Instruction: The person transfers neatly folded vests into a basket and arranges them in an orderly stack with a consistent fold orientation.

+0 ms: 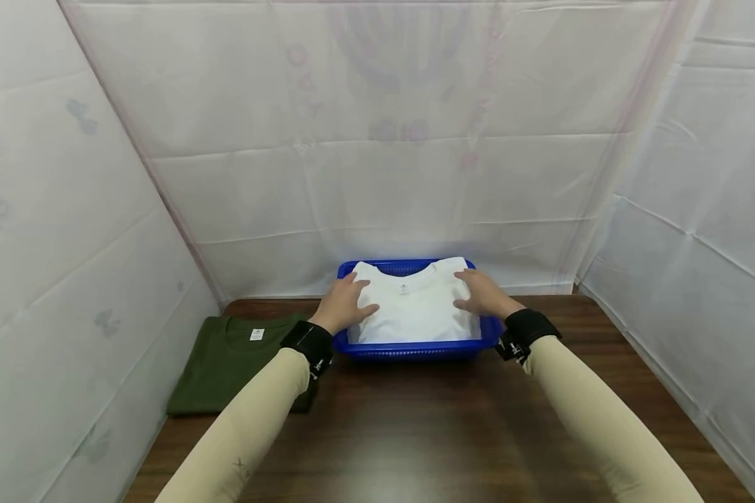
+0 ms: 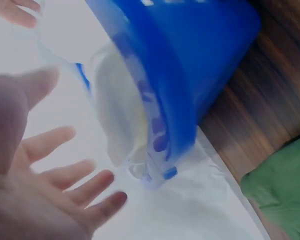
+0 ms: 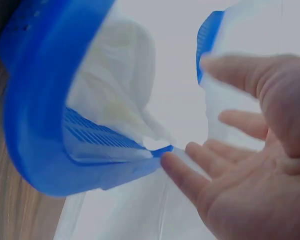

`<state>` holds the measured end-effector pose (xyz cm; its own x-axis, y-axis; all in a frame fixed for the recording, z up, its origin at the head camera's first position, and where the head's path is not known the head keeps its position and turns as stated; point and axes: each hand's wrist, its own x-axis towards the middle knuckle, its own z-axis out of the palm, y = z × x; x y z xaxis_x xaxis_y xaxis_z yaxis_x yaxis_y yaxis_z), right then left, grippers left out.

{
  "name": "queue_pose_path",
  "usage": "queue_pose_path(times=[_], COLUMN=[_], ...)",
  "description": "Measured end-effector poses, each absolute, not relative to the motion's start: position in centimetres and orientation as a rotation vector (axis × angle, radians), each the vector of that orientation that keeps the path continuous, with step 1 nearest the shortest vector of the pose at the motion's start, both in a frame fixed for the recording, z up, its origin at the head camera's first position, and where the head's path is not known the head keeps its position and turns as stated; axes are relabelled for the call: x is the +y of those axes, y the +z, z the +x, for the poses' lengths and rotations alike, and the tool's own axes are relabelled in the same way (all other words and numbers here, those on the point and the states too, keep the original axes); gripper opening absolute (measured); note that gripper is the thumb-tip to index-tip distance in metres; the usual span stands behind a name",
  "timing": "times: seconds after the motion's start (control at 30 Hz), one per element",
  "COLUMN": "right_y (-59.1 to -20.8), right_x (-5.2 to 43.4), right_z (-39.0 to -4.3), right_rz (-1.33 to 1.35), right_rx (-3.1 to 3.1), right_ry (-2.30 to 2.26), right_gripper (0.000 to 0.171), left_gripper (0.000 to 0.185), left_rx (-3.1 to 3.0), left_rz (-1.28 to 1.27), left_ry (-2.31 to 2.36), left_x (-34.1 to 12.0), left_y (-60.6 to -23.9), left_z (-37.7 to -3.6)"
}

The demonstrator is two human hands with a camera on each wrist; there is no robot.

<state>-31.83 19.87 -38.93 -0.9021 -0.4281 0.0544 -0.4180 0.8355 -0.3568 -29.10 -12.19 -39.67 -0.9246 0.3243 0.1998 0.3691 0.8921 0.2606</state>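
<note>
A folded white T-shirt point(image 1: 415, 307) lies in a blue plastic basket point(image 1: 415, 351), its neckline and small label toward the back wall. Over the basket's left side is my left hand point(image 1: 344, 304), fingers spread near the shirt's left edge. My right hand point(image 1: 483, 293) mirrors it on the right, thumb and fingers apart close to the shirt's right edge. In the left wrist view the left hand point(image 2: 55, 180) has extended, separated fingers beside the basket rim point(image 2: 165, 90). The right wrist view shows the right hand point(image 3: 250, 155) likewise with loose, spread fingers and nothing gripped.
A folded dark green T-shirt point(image 1: 239, 360) with a white label lies left of the basket on the brown wooden table point(image 1: 415, 440). White sheeting point(image 1: 390, 181) forms walls behind and on both sides. The basket stands close to the back wall.
</note>
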Motion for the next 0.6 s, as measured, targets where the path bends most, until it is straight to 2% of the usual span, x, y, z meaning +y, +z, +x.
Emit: queue_pose_path(times=[0.23, 0.6], right_y=[-40.0, -40.4], right_x=[19.4, 20.2], right_z=[-31.8, -32.4], right_rz=[-0.626, -0.493], right_rx=[2.828, 2.751], right_ry=[-0.487, -0.474], right_gripper=[0.090, 0.090], left_gripper=[0.055, 0.056], left_rx=[-3.019, -3.083], left_rz=[-0.523, -0.465], left_ry=[-0.329, -0.436], left_x=[-12.4, -13.4], left_y=[-40.1, -41.6], left_z=[-27.8, -28.0])
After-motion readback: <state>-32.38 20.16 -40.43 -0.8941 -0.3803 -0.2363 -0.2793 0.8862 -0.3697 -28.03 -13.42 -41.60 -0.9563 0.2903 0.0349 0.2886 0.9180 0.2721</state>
